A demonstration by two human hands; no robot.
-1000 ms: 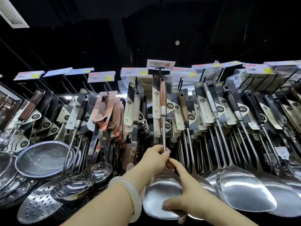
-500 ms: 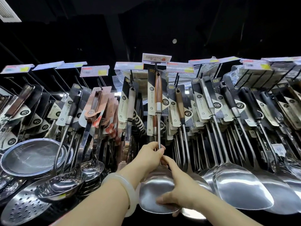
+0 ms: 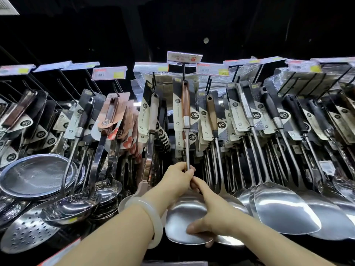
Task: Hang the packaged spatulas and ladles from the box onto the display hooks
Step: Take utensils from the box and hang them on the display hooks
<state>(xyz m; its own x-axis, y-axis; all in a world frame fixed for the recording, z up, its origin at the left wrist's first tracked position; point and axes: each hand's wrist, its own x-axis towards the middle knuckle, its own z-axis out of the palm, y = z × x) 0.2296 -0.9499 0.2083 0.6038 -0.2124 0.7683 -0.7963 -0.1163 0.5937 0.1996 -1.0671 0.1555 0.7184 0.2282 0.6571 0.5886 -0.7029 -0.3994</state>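
Both hands on one wood-handled spatula (image 3: 186,120) hanging from centre hook (image 3: 183,71). Left hand (image 3: 177,181) pinches the steel shaft; right hand (image 3: 213,215), just below-right, grips the blade. More packaged spatulas (image 3: 249,120) hang right of the hands, ladles (image 3: 84,120) left.

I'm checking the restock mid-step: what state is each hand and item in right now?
Steel spatula with brown wooden handle: upright at its hook, gripped by both hands.
Left hand: curled round the spatula's thin shaft.
Right hand: gripping the spatula's blade, thumb on its face.
White bangle: worn on the left wrist.
Large steel spatula to the right: hanging untouched.
Round mesh strainer: hanging, untouched.
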